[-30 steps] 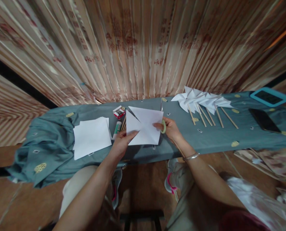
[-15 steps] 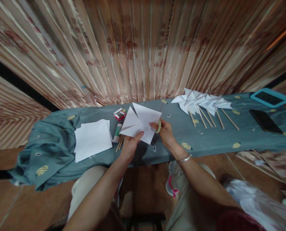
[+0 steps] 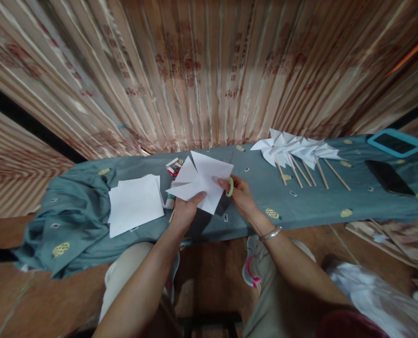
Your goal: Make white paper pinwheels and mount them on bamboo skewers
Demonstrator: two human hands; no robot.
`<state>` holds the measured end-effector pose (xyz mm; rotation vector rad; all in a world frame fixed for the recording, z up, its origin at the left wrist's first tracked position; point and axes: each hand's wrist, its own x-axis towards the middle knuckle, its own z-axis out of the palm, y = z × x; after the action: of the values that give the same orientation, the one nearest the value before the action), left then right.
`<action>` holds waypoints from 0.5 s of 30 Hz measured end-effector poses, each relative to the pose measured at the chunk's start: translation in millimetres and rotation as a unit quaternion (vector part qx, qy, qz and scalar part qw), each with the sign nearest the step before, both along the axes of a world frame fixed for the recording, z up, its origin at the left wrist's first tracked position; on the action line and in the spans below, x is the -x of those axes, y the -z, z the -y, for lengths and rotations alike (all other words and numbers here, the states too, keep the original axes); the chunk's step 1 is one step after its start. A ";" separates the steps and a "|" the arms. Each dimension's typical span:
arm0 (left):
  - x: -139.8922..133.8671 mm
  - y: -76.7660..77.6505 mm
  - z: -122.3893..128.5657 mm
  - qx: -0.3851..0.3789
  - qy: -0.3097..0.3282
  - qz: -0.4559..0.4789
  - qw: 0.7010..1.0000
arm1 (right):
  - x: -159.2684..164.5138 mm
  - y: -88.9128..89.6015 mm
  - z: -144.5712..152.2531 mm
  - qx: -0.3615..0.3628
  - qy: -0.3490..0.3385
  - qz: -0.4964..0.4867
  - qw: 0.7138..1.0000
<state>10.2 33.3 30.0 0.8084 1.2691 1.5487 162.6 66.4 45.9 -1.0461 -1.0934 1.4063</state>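
My left hand (image 3: 187, 210) pinches a white square of paper (image 3: 204, 176) along its near edge, thumb on top. Slits run from the paper's corners toward its middle, and the cut flaps stand slightly apart. My right hand (image 3: 243, 196) is closed around a pair of scissors (image 3: 230, 186) with pale green handles; its thumb also lies on the paper's right side. Most of the blades are hidden behind the paper, with a thin tip showing above it. Under the left side of the paper are a glue stick (image 3: 170, 202), partly covered, and a small red-and-white box (image 3: 174, 167).
A stack of white paper (image 3: 136, 206) lies on the left of the cloth-covered table (image 3: 237, 223). Several paper pinwheels (image 3: 297, 148) on wooden sticks lie to the right. Beyond them are a black phone (image 3: 388, 177) and a blue-framed device (image 3: 395, 142). A curtain (image 3: 202, 70) hangs behind.
Both hands have shifted slightly left with the paper and scissors. The paper's left flap has spread further out, now covering more of the glue stick and the wooden sticks beside it.
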 end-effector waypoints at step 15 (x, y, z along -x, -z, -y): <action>27.4 -19.4 -11.6 -0.075 -0.102 0.022 0.992 | -11.3 5.5 39.2 0.070 -0.370 0.159 0.913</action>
<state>-17.2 44.8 49.3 0.7524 1.2465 1.8333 173.9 27.2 40.4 -1.0293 -1.7724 1.9721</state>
